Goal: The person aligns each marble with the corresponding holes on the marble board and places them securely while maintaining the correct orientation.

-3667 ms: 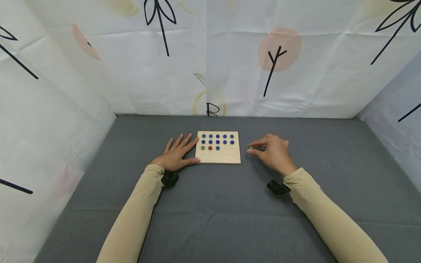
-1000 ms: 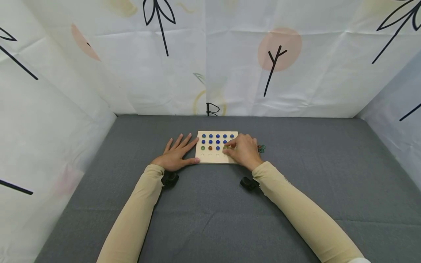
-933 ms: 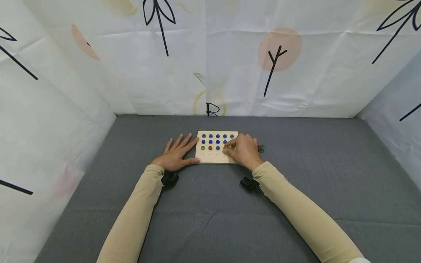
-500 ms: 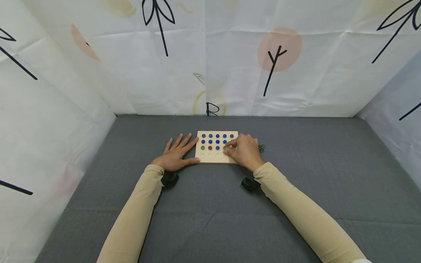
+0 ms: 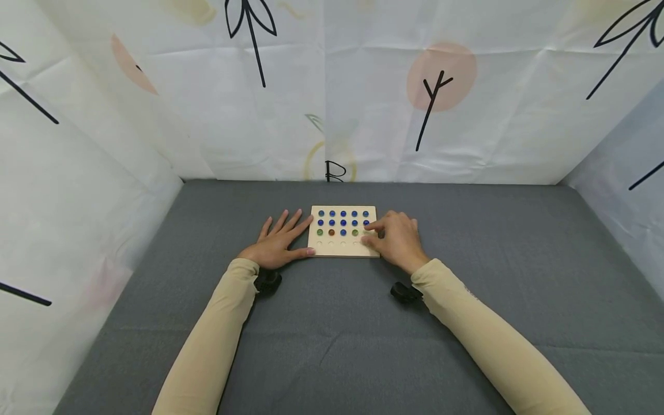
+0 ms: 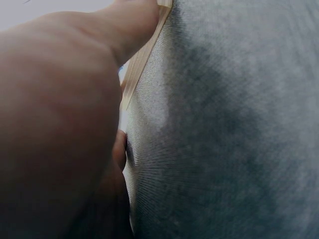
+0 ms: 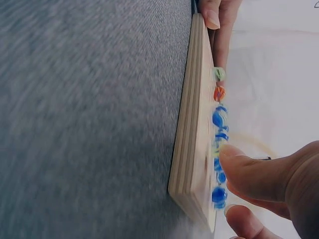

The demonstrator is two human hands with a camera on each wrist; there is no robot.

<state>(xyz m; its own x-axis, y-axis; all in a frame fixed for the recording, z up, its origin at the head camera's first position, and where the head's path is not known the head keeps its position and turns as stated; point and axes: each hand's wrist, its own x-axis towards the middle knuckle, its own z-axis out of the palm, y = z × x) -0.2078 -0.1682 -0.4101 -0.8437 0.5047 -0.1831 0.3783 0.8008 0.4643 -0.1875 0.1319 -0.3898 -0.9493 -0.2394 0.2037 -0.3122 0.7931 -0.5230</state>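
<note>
A pale wooden board [image 5: 337, 249] with rows of round dents lies flat on the grey cloth. Blue marbles [image 5: 343, 214] fill its two far rows. In the row below sit a green marble [image 5: 320, 232], a reddish marble [image 5: 331, 232], a blue one and a yellow-green marble [image 5: 355, 232]. My left hand [image 5: 275, 248] lies spread flat on the left, forefinger and thumb tips against the board's edge. My right hand [image 5: 398, 239] hovers over the board's right edge, thumb and forefinger apart, nothing between them. In the right wrist view, its thumb [image 7: 251, 172] overlaps the row of marbles.
Grey cloth [image 5: 332, 334] covers the table around the board. White printed fabric [image 5: 363, 115] stands as a wall behind it and on both sides. The spot just right of the board is hidden by my right hand.
Earlier my right hand pinched a marble right of the board, then carried it over. The yellow-green marble now sits released in its dent, and the hand has moved slightly right. My left hand stays put.
</note>
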